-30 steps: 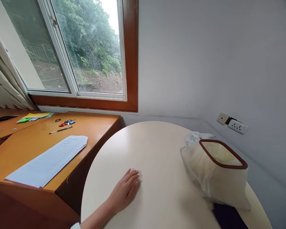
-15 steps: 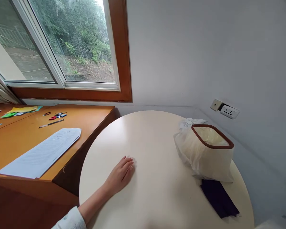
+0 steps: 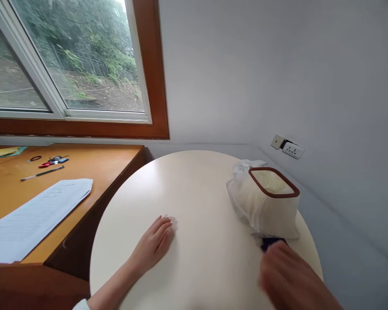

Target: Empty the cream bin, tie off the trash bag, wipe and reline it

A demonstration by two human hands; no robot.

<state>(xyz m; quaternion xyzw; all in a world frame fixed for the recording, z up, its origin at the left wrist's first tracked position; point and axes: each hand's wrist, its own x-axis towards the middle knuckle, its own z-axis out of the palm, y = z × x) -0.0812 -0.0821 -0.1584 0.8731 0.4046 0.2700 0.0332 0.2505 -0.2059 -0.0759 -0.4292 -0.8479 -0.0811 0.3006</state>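
My left hand (image 3: 152, 244) rests on the round cream table (image 3: 197, 189), its fingers loosely stretched out and holding nothing. At the lower right my right hand (image 3: 286, 273) is smeared by motion. It is over a dark purple piece of cloth (image 3: 271, 242) and hides most of it; whether the fingers grip the cloth is not clear. Just beyond that hand stands a pale waste bin (image 3: 274, 217) with a brown rim, lined with a thin whitish plastic bag (image 3: 242, 193). The bag bulges out on the bin's left side.
To the left, an orange-brown desk (image 3: 116, 159) bears sheets of paper (image 3: 48, 215), a pen (image 3: 42, 173) and a bunch of keys (image 3: 54, 160). A window (image 3: 84, 64) is above it. The wall with a power socket (image 3: 293, 150) borders the table at the right.
My right hand has come in from the lower right and now covers most of the dark cloth. The view has shifted a little to the right. My left hand stays on the table.
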